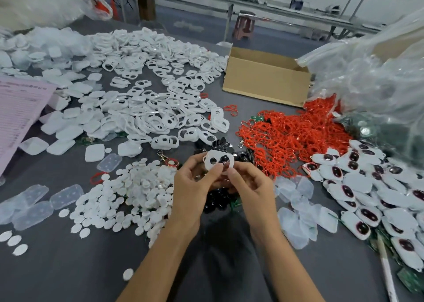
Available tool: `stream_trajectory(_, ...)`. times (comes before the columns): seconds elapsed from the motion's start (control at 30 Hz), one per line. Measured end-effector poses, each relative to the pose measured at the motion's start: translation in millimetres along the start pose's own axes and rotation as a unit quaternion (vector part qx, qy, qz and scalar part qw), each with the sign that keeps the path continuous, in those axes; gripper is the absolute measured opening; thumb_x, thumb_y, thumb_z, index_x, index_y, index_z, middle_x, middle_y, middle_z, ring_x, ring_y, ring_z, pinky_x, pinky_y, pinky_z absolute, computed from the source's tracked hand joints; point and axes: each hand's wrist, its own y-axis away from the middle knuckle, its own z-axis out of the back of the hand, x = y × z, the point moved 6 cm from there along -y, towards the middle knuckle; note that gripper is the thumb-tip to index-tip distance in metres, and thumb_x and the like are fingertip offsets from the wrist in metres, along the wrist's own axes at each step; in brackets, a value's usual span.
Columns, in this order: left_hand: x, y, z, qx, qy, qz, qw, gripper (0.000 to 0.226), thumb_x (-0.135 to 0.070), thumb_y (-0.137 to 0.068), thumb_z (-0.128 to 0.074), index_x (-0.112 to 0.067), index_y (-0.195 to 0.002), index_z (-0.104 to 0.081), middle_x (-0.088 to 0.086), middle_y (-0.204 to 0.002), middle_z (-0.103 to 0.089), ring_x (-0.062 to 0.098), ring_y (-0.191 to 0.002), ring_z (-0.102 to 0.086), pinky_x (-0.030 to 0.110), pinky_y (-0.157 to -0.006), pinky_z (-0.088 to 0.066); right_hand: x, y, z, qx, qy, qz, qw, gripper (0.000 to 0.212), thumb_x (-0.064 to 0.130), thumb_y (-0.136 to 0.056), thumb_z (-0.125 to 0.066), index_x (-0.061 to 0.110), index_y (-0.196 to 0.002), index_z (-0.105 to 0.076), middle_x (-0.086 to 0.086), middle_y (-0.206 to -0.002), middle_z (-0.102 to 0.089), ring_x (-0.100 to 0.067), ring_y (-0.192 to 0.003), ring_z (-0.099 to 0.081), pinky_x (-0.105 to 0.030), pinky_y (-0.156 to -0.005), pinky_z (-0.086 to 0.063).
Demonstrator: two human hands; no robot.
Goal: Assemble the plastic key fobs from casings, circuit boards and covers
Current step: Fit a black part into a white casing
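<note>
Fingers [216, 170] of both hands pinch one white plastic casing with two oval holes [218, 154] — the left hand [195, 183] grips its lower edge, thumb on the face, while the right hand [251, 188] grips its right end. One hole seems to carry a dark insert, though blur leaves that unsure. The casing is held above the grey table [68, 267], well nearer the person than the open brown cardboard box [263, 81]. Left of the box spreads a heap of white holed casings [160, 104] — just nearer than its right corner lies a tangle of red rings [286, 136].
</note>
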Motion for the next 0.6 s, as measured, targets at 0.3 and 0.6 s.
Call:
stream_trajectory(0.3, 3.7, 2.4, 0.7, 0.036, 0.005, -0.007, 0.999, 0.016, -0.013, -0.090, -0.063, -0.013, -0.104, -0.068, 0.014, -0.091, -0.074, 0.024, -0.073, -0.071, 0.024, -0.060, -0.055, -0.7, -13.0, 6.3, 0.009, 0.025, 0.024, 0.999, 0.011, 0.004, -0.090, -0.061, 0.006, -0.089, -0.071, 0.002, -0.072, -0.072, -0.008, -0.065, -0.065, -0.018, -0.061, -0.050)
stream_trajectory(0.6, -2.8, -3.7, 1.5, 0.066, -0.087, -0.054, 0.993, 0.008, -0.022, -0.087, -0.066, -0.020, -0.090, -0.074, 0.001, -0.075, -0.068, 0.012, -0.060, -0.054, 0.020, -0.051, -0.041, 8.6, -17.3, 6.8, 0.049, 0.124, 0.090, 0.987, 0.013, 0.011, -0.091, -0.062, 0.012, -0.091, -0.075, 0.017, -0.068, -0.068, 0.005, -0.060, -0.056, -0.008, -0.060, -0.039)
